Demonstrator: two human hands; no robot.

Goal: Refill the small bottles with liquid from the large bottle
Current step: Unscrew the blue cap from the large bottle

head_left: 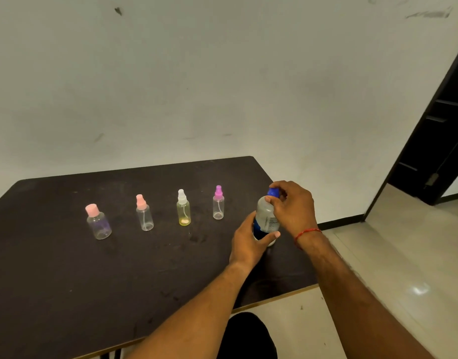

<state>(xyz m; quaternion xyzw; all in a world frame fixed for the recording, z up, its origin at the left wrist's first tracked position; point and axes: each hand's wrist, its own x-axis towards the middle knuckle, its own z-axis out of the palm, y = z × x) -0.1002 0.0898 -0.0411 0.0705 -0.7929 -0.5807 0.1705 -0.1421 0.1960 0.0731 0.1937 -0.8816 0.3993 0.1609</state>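
Gripping the big bottle low on its body, our left hand curls round it, thumb across the front over the dark blue label. Our right hand comes from above with its fingers bent round the blue cap, pinching it; a red thread circles that wrist. Both hands are closed on the bottle, with no slack that we can see.

The bottle stands near the right edge of the dark table. Our left hand hides its base, so we cannot tell whether it rests on the top or is lifted. Its long axis runs close to vertical, cap up, leaning slightly right at the top.

To the left, four small clear bottles stand upright in a row, well apart from each other: a purple-topped sprayer nearest the big bottle, then a white-topped one with yellowish liquid at the bottom, a pink-topped sprayer, and a squat bottle with a flat pink cap. All four have their tops on.

Behind the table rises a scuffed pale wall. At right, a pale tiled floor runs toward a dark door.
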